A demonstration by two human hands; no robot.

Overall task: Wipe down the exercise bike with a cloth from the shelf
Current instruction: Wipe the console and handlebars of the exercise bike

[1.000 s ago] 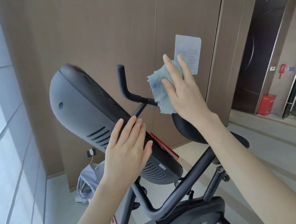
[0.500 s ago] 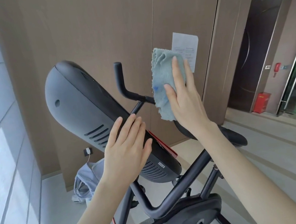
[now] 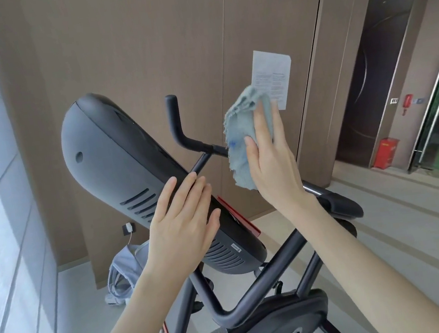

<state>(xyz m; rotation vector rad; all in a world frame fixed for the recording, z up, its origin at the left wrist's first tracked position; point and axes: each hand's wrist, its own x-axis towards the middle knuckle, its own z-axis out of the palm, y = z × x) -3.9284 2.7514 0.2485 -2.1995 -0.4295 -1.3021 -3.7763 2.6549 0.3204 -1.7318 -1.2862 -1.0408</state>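
The right hand [image 3: 271,165] presses the cloth [image 3: 239,147] against the handlebar [image 3: 174,116] of the bike [image 3: 275,324]. Its fingers are straight and close together, with the thumb laid on the fabric. Half a second ago the cloth stood flat and tall above the fingertips; now its top has crumpled down around them. The left hand [image 3: 184,226] stays flat on the back of the console [image 3: 108,158], fingers straight, holding nothing.
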